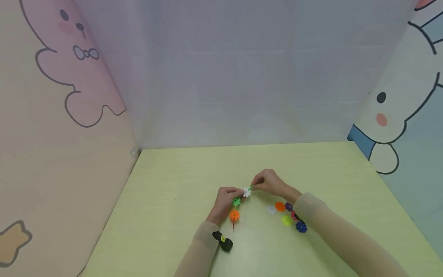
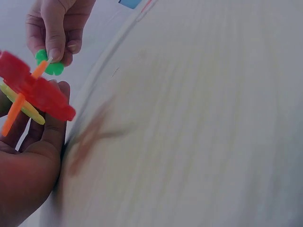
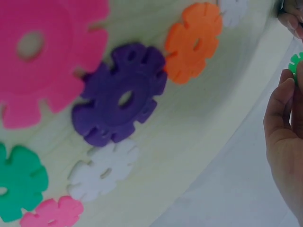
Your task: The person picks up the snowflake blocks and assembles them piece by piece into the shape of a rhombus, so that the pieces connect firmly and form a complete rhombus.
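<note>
My left hand (image 1: 225,202) pinches a white notched plastic disc (image 1: 246,192) in its fingertips. From there a short chain of interlocked discs runs down beside the hand: a green disc (image 1: 236,201), then an orange disc (image 1: 234,215) with a red piece (image 1: 233,225) seen edge-on at its lower end. My right hand (image 1: 271,182) pinches a green disc (image 1: 251,187) between thumb and fingers, its edge right at the white disc. In the left wrist view this green disc (image 2: 56,68) shows under the right thumb, behind the chain's large red disc (image 2: 35,85).
Loose discs lie on the pale table (image 1: 166,215) by my right forearm: white (image 1: 271,209), orange (image 1: 280,206), purple (image 1: 288,207), yellow (image 1: 287,220) and dark blue (image 1: 301,227). The right sleeve partly covers the group. A black strap (image 1: 223,242) is at my left wrist.
</note>
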The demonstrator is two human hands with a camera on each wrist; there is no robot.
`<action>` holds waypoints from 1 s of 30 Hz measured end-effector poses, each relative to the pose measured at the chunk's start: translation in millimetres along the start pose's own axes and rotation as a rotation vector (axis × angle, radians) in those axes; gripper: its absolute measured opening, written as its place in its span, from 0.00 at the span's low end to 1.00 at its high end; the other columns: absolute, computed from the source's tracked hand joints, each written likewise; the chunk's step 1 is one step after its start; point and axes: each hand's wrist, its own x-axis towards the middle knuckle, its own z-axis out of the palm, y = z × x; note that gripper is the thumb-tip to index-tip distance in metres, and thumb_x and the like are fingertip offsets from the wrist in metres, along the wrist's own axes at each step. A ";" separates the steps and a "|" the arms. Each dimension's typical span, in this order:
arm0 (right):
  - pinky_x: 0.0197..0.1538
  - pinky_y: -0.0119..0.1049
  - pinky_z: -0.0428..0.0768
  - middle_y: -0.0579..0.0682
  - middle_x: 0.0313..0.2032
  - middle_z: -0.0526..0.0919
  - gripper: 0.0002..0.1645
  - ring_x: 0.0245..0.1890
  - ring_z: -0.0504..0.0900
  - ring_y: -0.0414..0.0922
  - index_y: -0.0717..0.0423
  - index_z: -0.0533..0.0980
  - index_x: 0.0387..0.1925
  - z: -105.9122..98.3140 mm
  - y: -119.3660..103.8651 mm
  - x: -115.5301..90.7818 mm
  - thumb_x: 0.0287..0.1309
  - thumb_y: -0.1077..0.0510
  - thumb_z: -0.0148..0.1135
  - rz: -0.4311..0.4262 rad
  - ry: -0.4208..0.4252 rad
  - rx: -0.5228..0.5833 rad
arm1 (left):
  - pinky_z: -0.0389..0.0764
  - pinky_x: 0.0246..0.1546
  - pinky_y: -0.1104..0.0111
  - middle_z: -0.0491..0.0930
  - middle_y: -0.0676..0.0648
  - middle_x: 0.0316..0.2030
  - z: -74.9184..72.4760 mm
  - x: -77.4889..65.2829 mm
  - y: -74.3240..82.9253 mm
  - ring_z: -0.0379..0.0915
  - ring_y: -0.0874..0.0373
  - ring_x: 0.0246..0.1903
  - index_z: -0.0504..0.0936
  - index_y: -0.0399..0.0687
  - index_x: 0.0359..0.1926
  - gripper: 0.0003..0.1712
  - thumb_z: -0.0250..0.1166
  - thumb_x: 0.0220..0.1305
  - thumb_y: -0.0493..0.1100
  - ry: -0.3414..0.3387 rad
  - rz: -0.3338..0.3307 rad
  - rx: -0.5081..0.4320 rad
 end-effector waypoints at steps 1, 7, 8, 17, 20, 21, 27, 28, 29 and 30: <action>0.30 0.33 0.78 0.42 0.25 0.84 0.03 0.25 0.79 0.39 0.56 0.84 0.24 0.2 -0.2 -0.3 0.48 0.64 0.73 -0.010 0.002 -0.001 | 0.78 0.31 0.69 0.83 0.40 0.24 0.0 -0.2 -0.6 0.78 0.55 0.27 0.86 0.32 0.33 0.08 0.68 0.58 0.37 0.003 -0.002 -0.005; 0.30 0.32 0.78 0.42 0.25 0.84 0.03 0.25 0.80 0.38 0.56 0.84 0.24 1.0 0.1 1.0 0.48 0.64 0.73 -0.083 0.029 -0.050 | 0.77 0.29 0.70 0.82 0.39 0.24 1.3 -0.8 1.1 0.77 0.55 0.27 0.86 0.32 0.32 0.09 0.68 0.58 0.37 0.029 0.011 -0.006; 0.30 0.32 0.78 0.42 0.25 0.84 0.03 0.25 0.80 0.37 0.56 0.84 0.24 1.5 0.4 1.3 0.48 0.64 0.73 -0.080 0.034 -0.057 | 0.77 0.29 0.70 0.82 0.38 0.24 2.0 -2.9 5.5 0.77 0.54 0.27 0.86 0.31 0.33 0.09 0.68 0.58 0.37 0.028 0.010 0.001; 0.30 0.33 0.78 0.41 0.25 0.84 0.03 0.25 0.80 0.38 0.57 0.84 0.25 2.6 1.8 1.8 0.49 0.62 0.73 -0.035 0.017 -0.051 | 0.77 0.28 0.70 0.83 0.41 0.24 2.7 -1.6 2.4 0.78 0.56 0.25 0.86 0.31 0.33 0.08 0.68 0.57 0.36 0.055 0.009 -0.012; 0.30 0.33 0.78 0.43 0.25 0.84 0.03 0.26 0.80 0.39 0.55 0.84 0.24 3.1 1.3 2.9 0.50 0.63 0.72 -0.060 0.021 -0.052 | 0.76 0.29 0.70 0.83 0.41 0.24 1.4 -1.2 2.4 0.78 0.56 0.26 0.86 0.31 0.33 0.09 0.68 0.58 0.37 0.063 0.007 0.008; 0.30 0.33 0.78 0.43 0.25 0.84 0.04 0.26 0.80 0.39 0.54 0.84 0.24 3.4 1.3 3.3 0.50 0.64 0.72 -0.066 0.023 -0.059 | 0.76 0.29 0.70 0.83 0.40 0.24 0.8 -1.0 2.4 0.77 0.56 0.26 0.86 0.32 0.33 0.09 0.69 0.58 0.38 0.063 0.005 0.011; 0.30 0.33 0.77 0.42 0.24 0.84 0.05 0.25 0.79 0.38 0.53 0.84 0.23 4.7 1.5 4.0 0.50 0.64 0.72 -0.079 0.028 -0.075 | 0.76 0.28 0.70 0.83 0.39 0.25 -0.6 -0.9 1.4 0.77 0.56 0.26 0.86 0.31 0.34 0.11 0.68 0.58 0.39 0.052 0.013 0.019; 0.30 0.33 0.78 0.42 0.24 0.84 0.05 0.25 0.79 0.38 0.53 0.84 0.23 4.9 1.6 3.9 0.50 0.64 0.72 -0.076 0.027 -0.071 | 0.76 0.28 0.70 0.83 0.38 0.25 -0.4 -1.1 1.4 0.77 0.56 0.26 0.86 0.31 0.34 0.11 0.68 0.58 0.38 0.050 0.014 0.015; 0.30 0.33 0.78 0.42 0.24 0.84 0.05 0.25 0.79 0.38 0.53 0.83 0.23 5.1 1.6 3.6 0.49 0.64 0.72 -0.072 0.027 -0.066 | 0.76 0.28 0.70 0.83 0.38 0.25 -0.2 -1.4 1.4 0.77 0.55 0.26 0.86 0.31 0.34 0.11 0.68 0.58 0.38 0.048 0.013 0.008; 0.30 0.33 0.77 0.42 0.24 0.83 0.06 0.25 0.78 0.38 0.54 0.83 0.23 5.4 2.1 3.3 0.49 0.65 0.72 -0.072 0.026 -0.060 | 0.77 0.29 0.70 0.83 0.39 0.25 0.0 -1.7 1.4 0.77 0.55 0.26 0.86 0.31 0.34 0.11 0.68 0.58 0.38 0.045 0.012 0.006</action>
